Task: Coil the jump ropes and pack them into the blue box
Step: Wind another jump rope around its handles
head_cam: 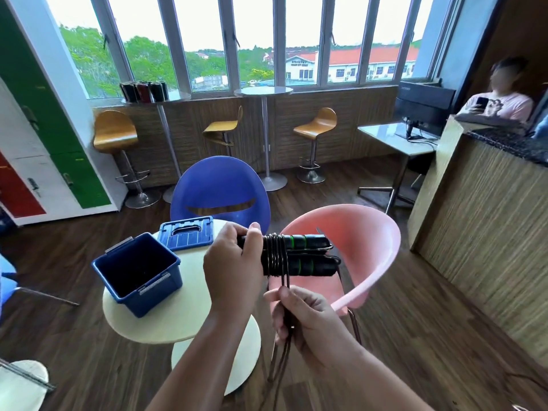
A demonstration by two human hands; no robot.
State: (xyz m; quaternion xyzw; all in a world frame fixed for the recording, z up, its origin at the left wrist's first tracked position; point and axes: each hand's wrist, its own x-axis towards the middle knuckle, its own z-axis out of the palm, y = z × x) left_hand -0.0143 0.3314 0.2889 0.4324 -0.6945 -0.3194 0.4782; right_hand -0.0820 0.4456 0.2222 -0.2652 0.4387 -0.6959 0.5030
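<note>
My left hand [229, 269] grips the two black foam handles with green rings of a jump rope [299, 256], held side by side and level. Several turns of black cord are wound around the handles. Below them my right hand [305, 318] pinches the loose cord, which runs taut up to the wrapped turns and hangs down past my wrist. The blue box [138, 274] stands open and looks empty on the round cream table [184, 324], left of my hands. Its blue lid [185, 232] lies flat behind it.
A pink chair [361, 247] stands right of the table and a blue chair [219, 188] behind it. A wooden counter [480, 203] rises at the right, with a seated person behind it. Bar stools and tall tables line the windows.
</note>
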